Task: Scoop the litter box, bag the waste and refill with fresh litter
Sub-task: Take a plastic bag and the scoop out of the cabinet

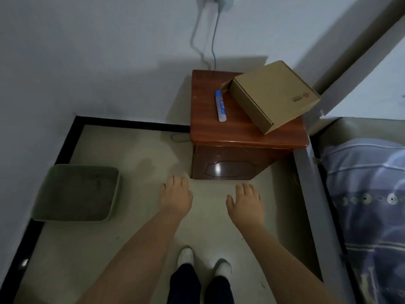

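Both grips slack, empty: left hand (176, 197), right hand (246, 202); litter box (75, 193) contents blurred.

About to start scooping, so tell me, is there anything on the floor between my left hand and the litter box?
Nothing visible. Only bare floor lies between the left hand and the litter box by the wall.

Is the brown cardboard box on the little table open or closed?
Closed. The cardboard box has its lid lying flat on top, though one side flap sticks out near the blue tube.
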